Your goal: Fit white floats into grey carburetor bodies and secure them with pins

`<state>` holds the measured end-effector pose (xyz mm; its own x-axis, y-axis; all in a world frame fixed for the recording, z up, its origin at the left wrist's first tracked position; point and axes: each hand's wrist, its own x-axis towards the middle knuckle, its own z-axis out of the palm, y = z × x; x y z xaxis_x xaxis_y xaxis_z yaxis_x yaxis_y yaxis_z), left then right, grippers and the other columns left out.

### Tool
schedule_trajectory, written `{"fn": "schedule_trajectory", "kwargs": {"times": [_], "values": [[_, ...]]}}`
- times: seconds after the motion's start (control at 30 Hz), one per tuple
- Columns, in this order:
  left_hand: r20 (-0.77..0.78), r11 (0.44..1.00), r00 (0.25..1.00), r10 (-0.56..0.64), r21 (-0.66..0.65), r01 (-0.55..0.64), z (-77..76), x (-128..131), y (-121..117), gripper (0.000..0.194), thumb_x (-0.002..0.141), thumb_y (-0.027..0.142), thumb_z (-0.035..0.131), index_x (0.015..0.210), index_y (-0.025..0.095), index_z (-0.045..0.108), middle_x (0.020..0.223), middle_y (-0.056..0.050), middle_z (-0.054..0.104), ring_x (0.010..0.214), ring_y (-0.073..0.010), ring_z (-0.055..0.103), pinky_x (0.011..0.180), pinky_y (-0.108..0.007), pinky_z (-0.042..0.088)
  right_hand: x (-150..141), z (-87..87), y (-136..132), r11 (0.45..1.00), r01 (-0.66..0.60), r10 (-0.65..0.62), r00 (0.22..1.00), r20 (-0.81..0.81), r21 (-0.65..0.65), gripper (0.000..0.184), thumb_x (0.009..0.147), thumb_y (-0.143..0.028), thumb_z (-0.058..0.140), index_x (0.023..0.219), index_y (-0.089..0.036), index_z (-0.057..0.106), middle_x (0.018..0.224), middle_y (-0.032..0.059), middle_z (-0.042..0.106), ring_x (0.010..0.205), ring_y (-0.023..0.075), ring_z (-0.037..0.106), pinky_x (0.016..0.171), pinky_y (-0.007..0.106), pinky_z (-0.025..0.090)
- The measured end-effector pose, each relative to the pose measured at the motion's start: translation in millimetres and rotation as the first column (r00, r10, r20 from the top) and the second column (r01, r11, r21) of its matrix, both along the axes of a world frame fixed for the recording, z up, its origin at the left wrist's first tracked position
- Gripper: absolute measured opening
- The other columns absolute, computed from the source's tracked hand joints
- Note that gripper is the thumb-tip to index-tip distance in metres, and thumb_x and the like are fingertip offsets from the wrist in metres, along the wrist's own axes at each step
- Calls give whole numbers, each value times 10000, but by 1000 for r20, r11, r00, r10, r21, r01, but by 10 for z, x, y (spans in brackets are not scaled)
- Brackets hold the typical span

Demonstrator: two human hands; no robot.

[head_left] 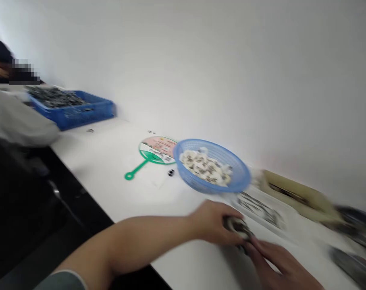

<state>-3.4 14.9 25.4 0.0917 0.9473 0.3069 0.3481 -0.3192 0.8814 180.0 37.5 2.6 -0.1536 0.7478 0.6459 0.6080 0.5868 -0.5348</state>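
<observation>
My left hand [215, 223] rests on the white table [110, 161] with its fingers curled round a small dark and white part [238, 226], too blurred to name. My right hand [276, 262] comes in from the lower right, fingertips touching the same part. Just beyond the hands stands a round blue basket [240, 183] holding several small white and dark pieces [205, 165].
A green hand fan [154, 153] lies left of the basket. A blue crate [80, 112] of dark parts stands at the far left, by another person's sleeve [16, 121]. A white tray [261, 207], a beige tray [300, 195] and dark objects lie to the right. The wall runs close behind.
</observation>
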Motion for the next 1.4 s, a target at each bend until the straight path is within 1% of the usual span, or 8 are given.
{"fn": "schedule_trajectory", "kwargs": {"times": [0.1,0.2,0.33,0.43,0.6,0.77,1.13,1.4], "values": [[44,999,998,43,19,-44,-17,19,-66,451,592,263,712,1028,162,655,1004,-49,679,914,-202,624,874,-293,492,-58,167,-173,988,-115,113,993,-18,-99,169,691,-387,659,689,-223,702,787,38,662,722,189,625,667,302,499],[62,1000,998,10,-11,-10,-70,16,-64,433,595,224,695,1021,163,652,1014,-52,676,933,-211,616,858,-315,496,-13,192,-133,958,-195,185,980,-68,-211,107,677,-319,689,669,-213,700,923,58,640,833,188,618,736,306,504],[62,999,998,-20,-29,22,-87,11,-67,451,607,206,678,1054,168,636,1048,-48,667,951,-208,612,877,-326,490,64,192,-50,826,-377,314,925,-214,-418,120,652,-314,728,681,-204,694,1041,79,620,949,227,598,792,352,504],[43,999,998,-39,-31,40,-73,1,-68,464,611,221,680,1069,167,630,1055,-50,664,949,-208,614,880,-326,491,53,220,-33,765,-454,354,889,-290,-458,130,660,-326,727,676,-202,690,1008,79,631,932,235,604,800,373,497],[44,997,997,-71,-18,72,-64,-21,-57,482,605,233,694,1077,167,624,1050,-51,664,942,-206,616,872,-325,496,53,282,10,746,-460,394,888,-237,-481,171,628,-315,750,667,-191,639,943,69,639,903,224,601,809,374,486],[53,995,994,-95,-29,97,-66,-38,-65,507,605,225,691,1102,165,608,1074,-61,657,943,-209,619,891,-331,491,58,284,33,729,-469,384,883,-268,-500,297,600,-323,764,808,-191,597,898,68,653,885,222,605,826,394,489],[-26,995,998,-50,80,52,-53,10,-104,572,621,159,634,1178,191,510,1048,-47,653,927,-198,611,835,-322,507,-37,212,-85,774,-426,292,897,-333,-468,375,623,-355,740,933,-193,607,928,87,669,865,236,625,833,429,499],[96,993,995,10,-121,1,-57,45,-133,610,607,219,694,1183,197,493,1085,-65,651,914,-204,628,763,-298,528,-25,175,-77,763,-431,269,890,-369,-482,386,604,-369,763,916,-191,621,904,87,682,851,241,636,818,432,508]]}}
